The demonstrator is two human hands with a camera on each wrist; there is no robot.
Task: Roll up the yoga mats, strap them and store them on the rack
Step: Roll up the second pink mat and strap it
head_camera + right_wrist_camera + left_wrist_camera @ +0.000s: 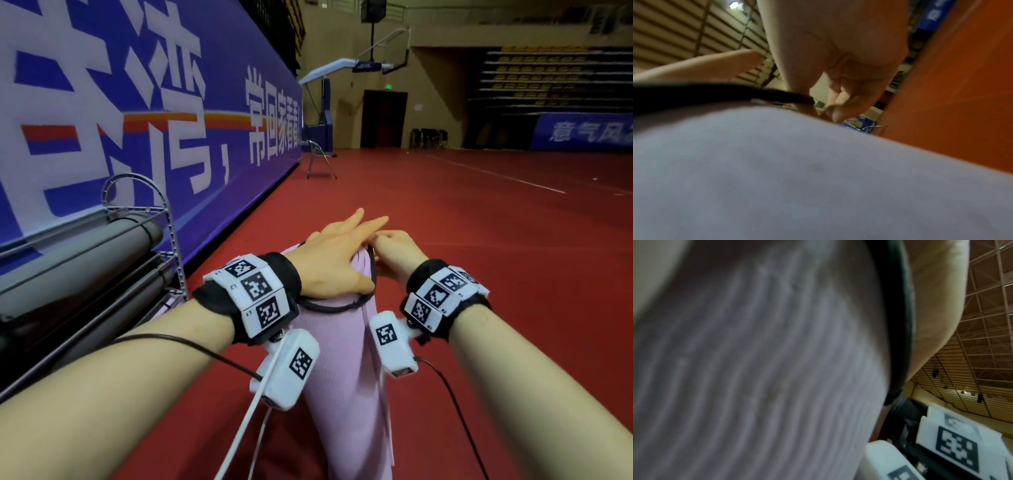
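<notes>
A rolled pink yoga mat (342, 370) lies lengthwise on the red floor in front of me. A black strap (329, 306) loops over its far end. My left hand (337, 260) rests flat on the far end of the roll, fingers straight, with the thumb over the strap. My right hand (394, 250) pinches the strap beside the left fingers, fingers curled. In the left wrist view the ribbed mat (756, 369) fills the frame, the strap (898, 321) running along its edge. In the right wrist view the strap (715, 92) crosses the mat (818, 178) to the pinching fingers (844, 100).
A metal rack (137, 219) stands at the left against a blue banner wall (137, 102), holding two rolled grey mats (85, 246). A folding chair (320, 159) stands farther along the wall. Red gym floor (479, 240) stretches to the right.
</notes>
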